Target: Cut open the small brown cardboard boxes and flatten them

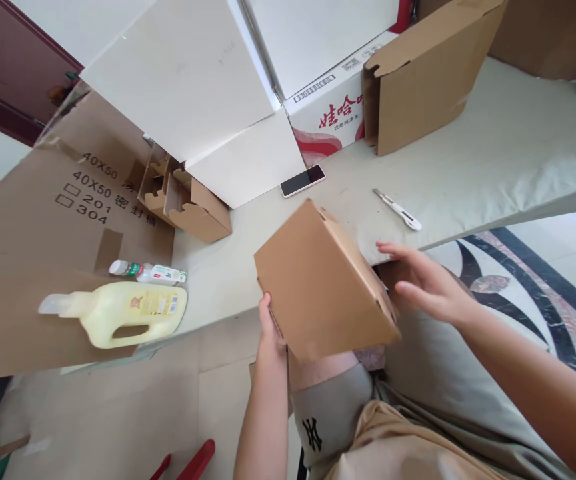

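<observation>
Tan top [393, 443], black-marked grey shorts [335, 403]

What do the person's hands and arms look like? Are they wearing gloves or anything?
No gloves! The left hand and right hand are bare, though most of the left one's fingers are hidden. No sleeves, watch or bracelet show on the forearms. Lower down are a tan top and grey shorts with a black mark.
</observation>
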The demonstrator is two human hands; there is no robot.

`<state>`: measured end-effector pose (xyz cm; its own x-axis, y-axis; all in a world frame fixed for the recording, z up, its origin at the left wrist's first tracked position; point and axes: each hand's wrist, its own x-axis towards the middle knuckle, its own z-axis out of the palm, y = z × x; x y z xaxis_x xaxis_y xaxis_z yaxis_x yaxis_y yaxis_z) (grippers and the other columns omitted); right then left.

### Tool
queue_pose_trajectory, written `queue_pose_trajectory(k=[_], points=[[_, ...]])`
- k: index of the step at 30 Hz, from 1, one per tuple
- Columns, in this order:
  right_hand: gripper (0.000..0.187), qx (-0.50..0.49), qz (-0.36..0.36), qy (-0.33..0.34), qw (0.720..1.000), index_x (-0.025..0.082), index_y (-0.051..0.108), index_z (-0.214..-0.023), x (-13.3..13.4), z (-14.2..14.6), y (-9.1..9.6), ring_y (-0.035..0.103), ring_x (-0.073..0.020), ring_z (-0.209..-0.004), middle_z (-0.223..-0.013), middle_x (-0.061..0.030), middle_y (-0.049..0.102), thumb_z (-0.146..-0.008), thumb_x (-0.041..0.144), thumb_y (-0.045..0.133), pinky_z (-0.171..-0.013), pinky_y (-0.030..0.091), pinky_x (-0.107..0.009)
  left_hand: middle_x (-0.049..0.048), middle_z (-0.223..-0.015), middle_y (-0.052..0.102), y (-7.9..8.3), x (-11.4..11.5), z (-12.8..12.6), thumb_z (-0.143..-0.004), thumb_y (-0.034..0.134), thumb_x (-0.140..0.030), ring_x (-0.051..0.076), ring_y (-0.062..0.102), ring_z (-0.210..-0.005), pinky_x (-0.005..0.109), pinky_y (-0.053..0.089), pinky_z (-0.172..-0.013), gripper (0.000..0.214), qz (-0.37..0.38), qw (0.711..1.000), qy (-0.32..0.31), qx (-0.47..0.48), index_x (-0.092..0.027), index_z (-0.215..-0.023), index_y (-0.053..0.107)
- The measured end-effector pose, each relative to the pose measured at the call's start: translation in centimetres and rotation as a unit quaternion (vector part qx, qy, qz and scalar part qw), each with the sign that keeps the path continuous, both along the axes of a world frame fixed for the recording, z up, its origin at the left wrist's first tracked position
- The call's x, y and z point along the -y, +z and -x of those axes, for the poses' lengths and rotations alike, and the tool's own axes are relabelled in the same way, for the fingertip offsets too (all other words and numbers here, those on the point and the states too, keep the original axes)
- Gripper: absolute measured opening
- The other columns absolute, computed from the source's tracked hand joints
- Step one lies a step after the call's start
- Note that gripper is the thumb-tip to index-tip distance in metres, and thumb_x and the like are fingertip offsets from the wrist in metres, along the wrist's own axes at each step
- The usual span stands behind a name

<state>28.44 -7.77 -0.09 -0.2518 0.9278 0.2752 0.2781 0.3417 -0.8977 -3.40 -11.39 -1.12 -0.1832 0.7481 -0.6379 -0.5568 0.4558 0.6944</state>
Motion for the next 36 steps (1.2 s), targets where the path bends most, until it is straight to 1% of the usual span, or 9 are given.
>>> queue_pose_trajectory(k=[3, 8, 13, 15, 20, 24, 28, 31, 36], points=[[0.067, 0.018, 0.004, 0.051, 0.999, 0.028, 0.043, -0.149, 0.7, 1.2, -0.9, 0.053, -0.0346, -0.137, -0.152, -0.0130, 0.053, -0.089, 0.050, 0.064, -0.113, 0.046, -0.052, 0.0100, -0.095, 0.075, 0.2, -0.6, -0.7, -0.061, 0.070, -0.066, 0.030, 0.071, -0.086, 0.042, 0.056, -0.074, 0.061, -0.037, 0.999, 0.028, -0.026, -0.021, -0.101, 0.071], [0.091, 0.036, -0.055, 0.028, 0.997, 0.025, 0.030, -0.155, 1.3, 3.3, -1.5, 0.045, -0.0375, -0.144, -0.158, -0.0177, 0.042, -0.079, 0.047, 0.074, -0.115, 0.043, -0.054, 0.0088, -0.095, 0.074, 0.4, -0.5, -1.6, -0.068, 0.065, -0.067, 0.029, 0.070, -0.089, 0.041, 0.055, -0.077, 0.057, -0.067, 0.996, 0.040, -0.046, -0.021, -0.101, 0.070], [0.066, 0.086, -0.032, -0.145, 0.985, 0.029, 0.046, -0.144, 1.4, 4.4, -2.0, 0.060, -0.0385, -0.128, -0.142, -0.0139, 0.060, -0.082, 0.038, 0.065, -0.103, 0.051, -0.059, 0.0080, -0.100, 0.075, 0.5, 0.0, -3.1, -0.062, 0.071, -0.065, 0.029, 0.070, -0.092, 0.040, 0.055, -0.079, 0.060, -0.051, 0.997, 0.057, -0.029, -0.022, -0.104, 0.069], [0.057, 0.086, -0.022, -0.167, 0.982, 0.030, 0.052, -0.140, 1.1, 3.9, -1.8, 0.063, -0.0373, -0.123, -0.137, -0.0107, 0.065, -0.083, 0.033, 0.060, -0.099, 0.054, -0.056, 0.0085, -0.101, 0.075, 0.5, 0.1, -3.4, -0.061, 0.072, -0.063, 0.030, 0.070, -0.093, 0.041, 0.055, -0.080, 0.061, -0.041, 0.998, 0.053, -0.015, -0.022, -0.105, 0.069], [0.052, 0.057, 0.008, -0.047, 0.997, 0.030, 0.064, -0.133, -0.2, 1.2, -1.0, 0.073, -0.0324, -0.107, -0.122, -0.0064, 0.074, -0.081, 0.027, 0.063, -0.089, 0.060, -0.046, 0.0074, -0.102, 0.074, 0.3, -0.1, -2.6, -0.064, 0.071, -0.062, 0.030, 0.069, -0.096, 0.042, 0.054, -0.084, 0.057, -0.062, 0.996, 0.053, -0.026, -0.023, -0.106, 0.069], [0.040, -0.016, 0.043, -0.054, 0.998, 0.026, 0.068, -0.124, -0.6, 0.3, -0.9, 0.076, -0.0293, -0.097, -0.115, -0.0090, 0.077, -0.085, 0.031, 0.066, -0.085, 0.062, -0.044, 0.0073, -0.103, 0.074, 0.0, -0.3, -1.8, -0.061, 0.073, -0.062, 0.030, 0.069, -0.098, 0.042, 0.053, -0.086, 0.060, -0.091, 0.995, 0.026, -0.038, -0.023, -0.106, 0.068], [0.045, -0.115, 0.092, 0.011, 0.989, 0.027, 0.067, -0.123, -0.6, 0.1, -0.9, 0.072, -0.0306, -0.110, -0.134, -0.0126, 0.068, -0.086, 0.052, 0.069, -0.093, 0.061, -0.045, 0.0068, -0.099, 0.074, 0.1, -0.4, -1.3, -0.062, 0.071, -0.063, 0.029, 0.069, -0.094, 0.040, 0.053, -0.081, 0.058, -0.090, 0.995, 0.030, -0.041, -0.023, -0.105, 0.069], [0.046, -0.170, 0.129, 0.089, 0.973, 0.032, 0.066, -0.126, -0.6, -0.5, -0.9, 0.061, -0.0321, -0.129, -0.146, -0.0085, 0.060, -0.089, 0.060, 0.062, -0.105, 0.054, -0.048, 0.0061, -0.096, 0.074, 0.3, -0.4, -0.7, -0.064, 0.068, -0.065, 0.028, 0.069, -0.091, 0.037, 0.053, -0.077, 0.057, -0.090, 0.992, 0.058, -0.059, -0.023, -0.103, 0.069], [0.062, -0.130, 0.146, 0.121, 0.973, 0.034, 0.050, -0.146, -0.4, -0.4, -1.4, 0.054, -0.0326, -0.138, -0.151, -0.0089, 0.055, -0.092, 0.064, 0.056, -0.111, 0.048, -0.052, 0.0067, -0.096, 0.075, 0.1, -0.3, -0.3, -0.057, 0.074, -0.063, 0.029, 0.070, -0.095, 0.039, 0.053, -0.083, 0.061, -0.060, 0.994, 0.047, -0.077, -0.023, -0.103, 0.068]])
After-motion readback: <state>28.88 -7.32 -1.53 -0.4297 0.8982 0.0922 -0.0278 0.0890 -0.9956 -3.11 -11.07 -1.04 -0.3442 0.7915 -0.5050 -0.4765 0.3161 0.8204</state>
